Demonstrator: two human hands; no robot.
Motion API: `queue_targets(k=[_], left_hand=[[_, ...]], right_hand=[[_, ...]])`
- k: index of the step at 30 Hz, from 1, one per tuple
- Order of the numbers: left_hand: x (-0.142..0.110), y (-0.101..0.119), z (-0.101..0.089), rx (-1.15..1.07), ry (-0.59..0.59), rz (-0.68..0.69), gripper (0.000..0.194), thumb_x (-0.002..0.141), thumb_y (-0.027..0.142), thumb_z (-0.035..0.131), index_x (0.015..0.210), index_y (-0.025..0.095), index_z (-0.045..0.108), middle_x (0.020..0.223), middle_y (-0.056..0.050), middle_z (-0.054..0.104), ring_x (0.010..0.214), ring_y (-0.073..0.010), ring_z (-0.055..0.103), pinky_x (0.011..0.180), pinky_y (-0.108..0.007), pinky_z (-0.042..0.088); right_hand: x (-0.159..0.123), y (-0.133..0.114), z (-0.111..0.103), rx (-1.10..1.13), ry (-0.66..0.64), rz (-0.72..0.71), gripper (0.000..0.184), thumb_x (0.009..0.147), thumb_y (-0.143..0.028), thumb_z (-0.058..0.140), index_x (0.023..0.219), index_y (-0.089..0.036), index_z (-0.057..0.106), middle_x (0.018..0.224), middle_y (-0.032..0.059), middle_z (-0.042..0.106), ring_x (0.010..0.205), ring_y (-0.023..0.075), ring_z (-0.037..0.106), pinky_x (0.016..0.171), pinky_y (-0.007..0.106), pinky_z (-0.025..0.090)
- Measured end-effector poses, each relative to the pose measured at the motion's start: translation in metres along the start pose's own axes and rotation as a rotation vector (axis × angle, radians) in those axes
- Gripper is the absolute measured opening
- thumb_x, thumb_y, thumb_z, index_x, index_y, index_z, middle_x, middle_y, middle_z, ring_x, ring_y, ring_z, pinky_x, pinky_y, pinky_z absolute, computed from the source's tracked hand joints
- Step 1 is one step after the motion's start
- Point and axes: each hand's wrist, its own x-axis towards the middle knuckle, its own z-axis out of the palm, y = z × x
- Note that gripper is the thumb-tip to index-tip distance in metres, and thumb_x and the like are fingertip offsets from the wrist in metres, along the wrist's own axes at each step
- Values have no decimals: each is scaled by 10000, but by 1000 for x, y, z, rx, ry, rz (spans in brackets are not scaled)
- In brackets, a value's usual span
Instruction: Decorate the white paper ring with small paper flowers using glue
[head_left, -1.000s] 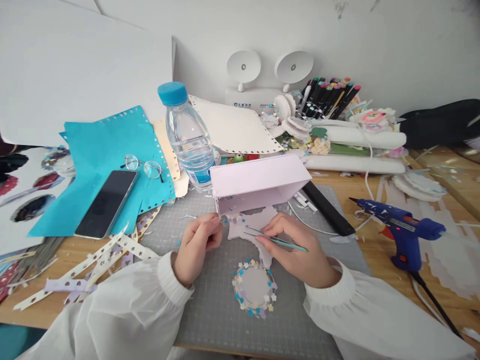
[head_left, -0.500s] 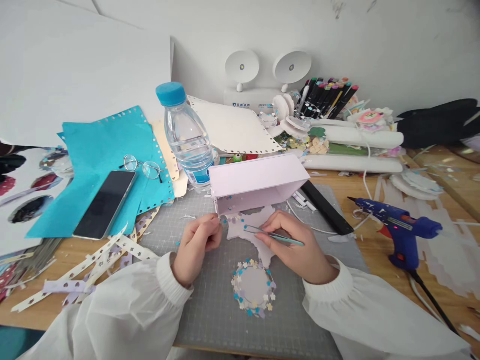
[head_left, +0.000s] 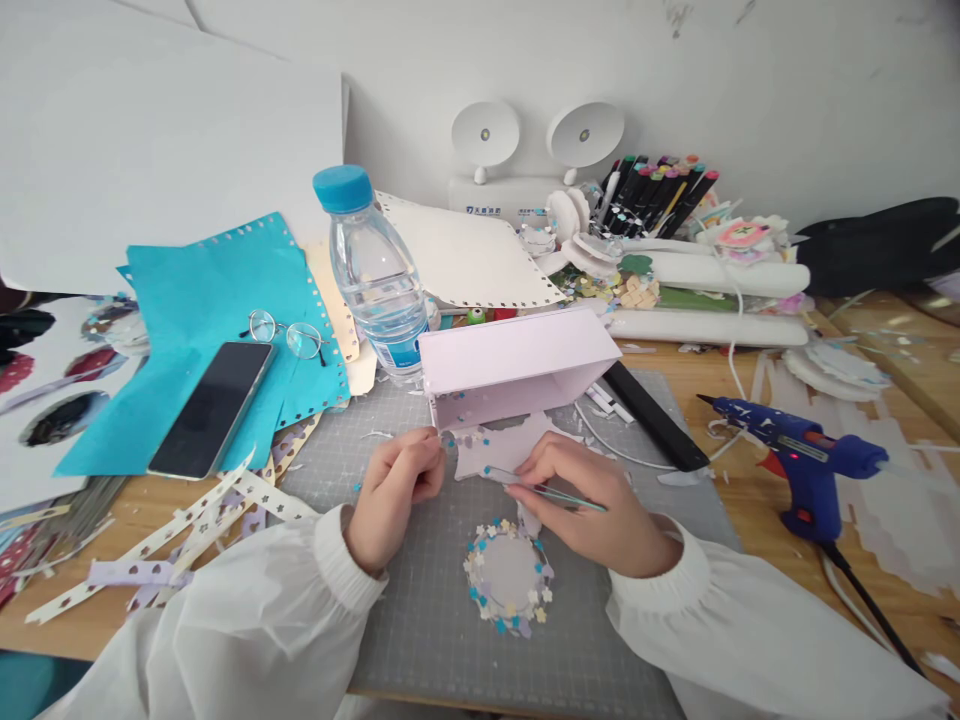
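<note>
My right hand (head_left: pixel 581 505) is closed on teal tweezers (head_left: pixel 525 483), whose tip carries a tiny blue paper piece over a pale lilac paper cutout (head_left: pixel 499 447). My left hand (head_left: pixel 394 490) pinches the left edge of that cutout, fingers pressed together. Below both hands a round paper wreath (head_left: pixel 508 576) edged with small blue, white and lilac flowers lies on the grey cutting mat (head_left: pixel 420 610). A lilac open box (head_left: pixel 517 365) stands on its side just beyond the cutout.
A water bottle (head_left: pixel 375 275) with a blue cap stands behind the box. A phone (head_left: pixel 212 407) and glasses (head_left: pixel 285 332) rest on teal paper (head_left: pixel 202 300) at left. A blue glue gun (head_left: pixel 802 460) lies at right; markers (head_left: pixel 660 195) and a small lamp unit (head_left: pixel 536 140) stand at the back.
My right hand has drawn the tweezers slightly down and toward me, the tip now holding a small blue piece. My left hand has stayed in place.
</note>
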Motion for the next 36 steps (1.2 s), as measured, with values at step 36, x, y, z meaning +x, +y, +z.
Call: queue_targets(k=[36], left_hand=[[-7,3,5,10,-226,143,109,772,149,704,878,171,706,544,42,458,496,-73,385,480,-204,325]], right_hand=[[6,-18,4,1007,186,538,315,763,-281,723,639,-196,445,579,-74,428,422,42,374,404,200,346]])
